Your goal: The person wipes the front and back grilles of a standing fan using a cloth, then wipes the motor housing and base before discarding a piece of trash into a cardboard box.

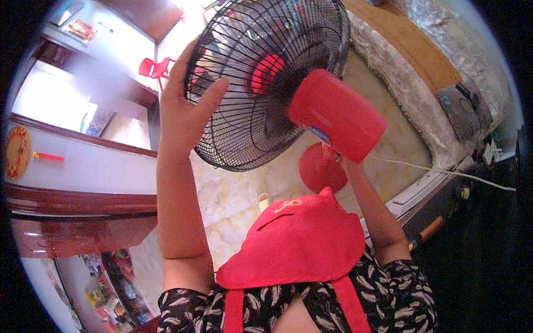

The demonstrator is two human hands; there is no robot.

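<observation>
A pedestal fan with a black wire grille [237,125] and a red motor housing [337,116] stands in front of me, seen from behind and above. My left hand [185,106] grips the grille's left rim, with the thumb over the wires on the near side and the fingers partly hidden. Through the wires shows the red hub [266,74]. Under the housing, my right hand [349,164] is mostly hidden at the fan's neck, so its fingers cannot be made out. The round red base [318,170] sits on the marbled floor. A red apron [308,245] covers my front.
A white cable [416,165] runs right from near the fan. Along the right is a seat with a furry, pale cover [399,91] and a brown strip [412,50]. A red chair [154,68] stands at the far left. One pale slipper [264,201] shows below.
</observation>
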